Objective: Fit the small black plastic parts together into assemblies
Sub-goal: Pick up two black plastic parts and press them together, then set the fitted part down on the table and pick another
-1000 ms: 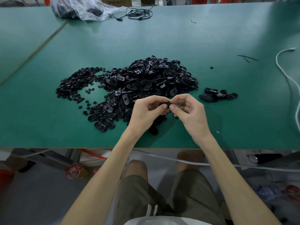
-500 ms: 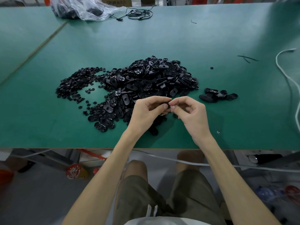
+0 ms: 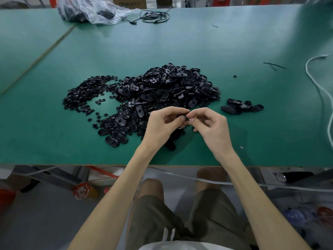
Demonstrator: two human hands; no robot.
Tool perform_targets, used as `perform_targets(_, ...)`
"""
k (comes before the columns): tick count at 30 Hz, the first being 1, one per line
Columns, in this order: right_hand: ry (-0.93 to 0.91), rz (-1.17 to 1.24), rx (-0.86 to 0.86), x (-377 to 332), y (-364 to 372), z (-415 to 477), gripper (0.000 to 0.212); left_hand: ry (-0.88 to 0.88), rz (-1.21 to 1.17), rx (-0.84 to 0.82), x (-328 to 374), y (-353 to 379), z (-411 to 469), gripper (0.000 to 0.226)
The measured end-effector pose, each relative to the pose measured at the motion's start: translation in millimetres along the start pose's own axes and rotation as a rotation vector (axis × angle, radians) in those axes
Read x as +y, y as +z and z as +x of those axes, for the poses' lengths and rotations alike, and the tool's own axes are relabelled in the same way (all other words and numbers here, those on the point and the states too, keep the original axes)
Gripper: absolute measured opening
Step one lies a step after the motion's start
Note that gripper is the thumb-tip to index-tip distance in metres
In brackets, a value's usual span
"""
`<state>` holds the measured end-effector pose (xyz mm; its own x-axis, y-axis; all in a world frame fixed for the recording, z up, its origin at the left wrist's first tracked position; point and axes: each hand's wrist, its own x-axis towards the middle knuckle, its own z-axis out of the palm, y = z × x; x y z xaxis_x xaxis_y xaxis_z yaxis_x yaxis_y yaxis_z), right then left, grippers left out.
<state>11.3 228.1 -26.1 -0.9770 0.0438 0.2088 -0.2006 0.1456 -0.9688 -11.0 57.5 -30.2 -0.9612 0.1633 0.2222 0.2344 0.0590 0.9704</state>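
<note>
A big heap of black oval plastic parts [image 3: 169, 89] lies mid-table, with a spread of small round black pieces [image 3: 84, 92] to its left. My left hand [image 3: 162, 125] and my right hand [image 3: 210, 127] meet just in front of the heap, above the table's near part. Between their fingertips they pinch one small black part [image 3: 184, 117], mostly hidden by the fingers. A little group of black pieces [image 3: 241, 106] lies apart on the right.
The green table [image 3: 252, 42] ends at a front edge just below my wrists. A clear plastic bag [image 3: 93, 9] and a coiled black cable [image 3: 155, 16] sit at the back. A white cord [image 3: 319, 91] runs along the right side. A lone tiny piece [image 3: 242, 147] lies near the front right.
Both hands have stayed together at the same spot; the fingers shifted slightly around the small part.
</note>
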Motion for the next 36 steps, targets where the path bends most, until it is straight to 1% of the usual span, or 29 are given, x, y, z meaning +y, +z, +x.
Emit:
perform_targets(4, -0.028, -0.047, -0.012, -0.3, 2.2, -0.4, 0.020, -0.013, -0.023, 0.029, -0.5, -1.4, -0.3, 0.023)
perform_targets(7, -0.026, -0.037, 0.029, -0.6, 1.2, 0.1, 0.024, 0.020, 0.045, 0.068, -0.9, -0.3, 1.0, 0.021)
perform_targets(9, -0.021, 0.026, 0.109, -1.4, -0.5, 0.5, 0.031, 0.039, 0.106, 0.129, -0.8, -0.1, 2.0, 0.020)
perform_targets(11, 0.000, 0.105, 0.244, -1.0, -2.8, 1.9, 0.040, 0.051, 0.129, 0.200, 0.2, -1.2, 2.4, 0.022)
perform_targets(13, 0.059, 0.194, 0.394, 1.3, -4.9, 3.9, 0.043, 0.052, 0.164, 0.251, 1.2, -2.8, 2.6, 0.025)
perform_targets(14, 0.093, 0.223, 0.453, 2.5, -5.3, 4.5, 0.043, 0.055, 0.197, 0.260, 1.5, -3.2, 2.5, 0.027)
perform_targets(16, 0.141, 0.234, 0.509, 3.8, -5.4, 4.3, 0.045, 0.086, 0.291, 0.244, 1.9, -2.3, 1.7, 0.030)
perform_targets(18, 0.177, 0.218, 0.519, 4.6, -5.5, 4.2, 0.052, 0.146, 0.406, 0.207, 2.4, 0.1, -0.2, 0.031)
perform_targets(20, 0.218, 0.208, 0.514, 6.0, -6.0, 4.9, 0.059, 0.170, 0.465, 0.171, 2.3, 2.0, -1.2, 0.032)
perform_targets(23, 0.242, 0.191, 0.494, 5.7, -5.9, 5.1, 0.062, 0.138, 0.471, 0.167, 2.4, 2.0, -0.4, 0.033)
perform_targets(28, 0.210, 0.186, 0.503, 3.6, -5.5, 3.1, 0.064, 0.129, 0.457, 0.221, 4.0, 0.3, -0.4, 0.038)
perform_targets(32, 0.198, 0.209, 0.518, 0.8, -5.9, 2.3, 0.071, 0.124, 0.425, 0.234, 5.0, 0.9, -1.1, 0.037)
perform_targets(36, 0.123, 0.158, 0.551, -2.6, -3.9, -0.6, 0.072, 0.113, 0.400, 0.247, 4.8, 0.1, -1.2, 0.036)
